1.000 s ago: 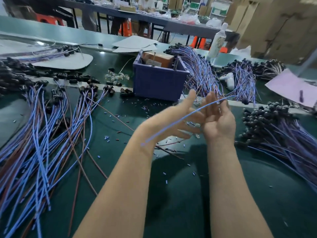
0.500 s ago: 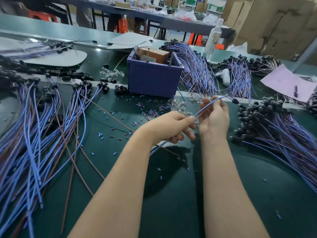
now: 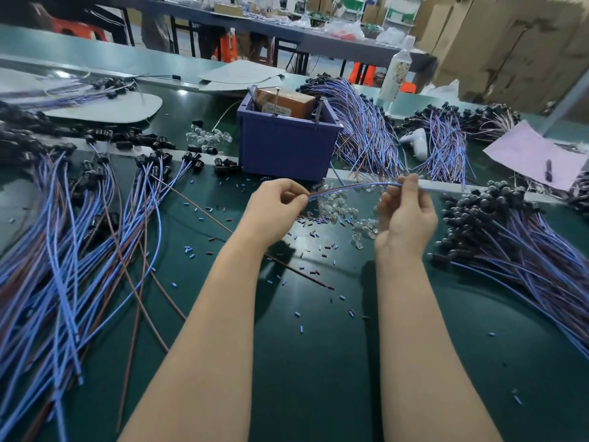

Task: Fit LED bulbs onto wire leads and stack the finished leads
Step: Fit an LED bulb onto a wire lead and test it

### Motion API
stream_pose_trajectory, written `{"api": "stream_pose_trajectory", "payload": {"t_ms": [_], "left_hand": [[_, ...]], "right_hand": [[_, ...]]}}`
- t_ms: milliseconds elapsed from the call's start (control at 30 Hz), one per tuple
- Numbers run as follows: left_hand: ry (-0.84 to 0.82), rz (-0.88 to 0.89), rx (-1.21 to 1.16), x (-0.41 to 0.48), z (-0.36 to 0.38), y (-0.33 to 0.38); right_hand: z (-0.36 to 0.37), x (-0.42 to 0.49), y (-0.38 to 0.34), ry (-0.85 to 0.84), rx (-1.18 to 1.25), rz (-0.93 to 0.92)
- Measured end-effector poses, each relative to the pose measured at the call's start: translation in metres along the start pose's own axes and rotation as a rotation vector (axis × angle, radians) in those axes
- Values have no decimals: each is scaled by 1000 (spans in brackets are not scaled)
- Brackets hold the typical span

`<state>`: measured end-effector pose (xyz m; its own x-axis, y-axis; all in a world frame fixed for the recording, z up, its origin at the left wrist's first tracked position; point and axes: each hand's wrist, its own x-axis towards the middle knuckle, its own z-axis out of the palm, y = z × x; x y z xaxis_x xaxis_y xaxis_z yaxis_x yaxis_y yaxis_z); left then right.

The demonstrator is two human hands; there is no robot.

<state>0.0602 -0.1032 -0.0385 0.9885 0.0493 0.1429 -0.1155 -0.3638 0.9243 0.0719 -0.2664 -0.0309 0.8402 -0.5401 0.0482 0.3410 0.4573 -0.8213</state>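
So, the thin blue-and-brown wire lead [image 3: 353, 186] is stretched taut above the dark green worktop [image 3: 318, 362]. The left hand [image 3: 275, 212] grip pinches its end and the right hand [image 3: 404, 218] grip pinches further along, probably steadying it right over the clear LED bulbs [image 3: 334, 207].

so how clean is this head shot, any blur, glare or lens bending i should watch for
Head view: left hand and right hand, pinching the wire, look fairly sharp; the left wire pile and right wire pile smear toward the frame edges; lamp glare spots the far table; the wide lens bows its edges; soft shadows sit under the wrists.
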Motion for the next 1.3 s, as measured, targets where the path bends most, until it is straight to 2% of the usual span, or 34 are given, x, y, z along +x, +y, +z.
{"api": "stream_pose_trajectory", "payload": {"t_ms": [100, 167, 233, 367, 533, 800, 1300], "left_hand": [[78, -13, -47, 3, 2, -2], [76, -17, -110, 3, 4, -2], [78, -53, -201, 3, 5, -3], [80, -159, -349, 3, 1, -5], [78, -212, -407, 2, 1, -3], [186, -117, -44, 4, 9, -3], [192, -144, -102, 5, 10, -3]], "right_hand": [[4, -2, 3, -109, 72, 85], [9, -6, 8, -233, 17, 104], [12, -8, 11, -262, -49, 72], [11, -6, 13, -190, -50, 24], [11, -5, 15, -105, -3, 36], [9, -4, 20, -35, -24, 31], [12, -7, 21, 6, -45, 38]]}}
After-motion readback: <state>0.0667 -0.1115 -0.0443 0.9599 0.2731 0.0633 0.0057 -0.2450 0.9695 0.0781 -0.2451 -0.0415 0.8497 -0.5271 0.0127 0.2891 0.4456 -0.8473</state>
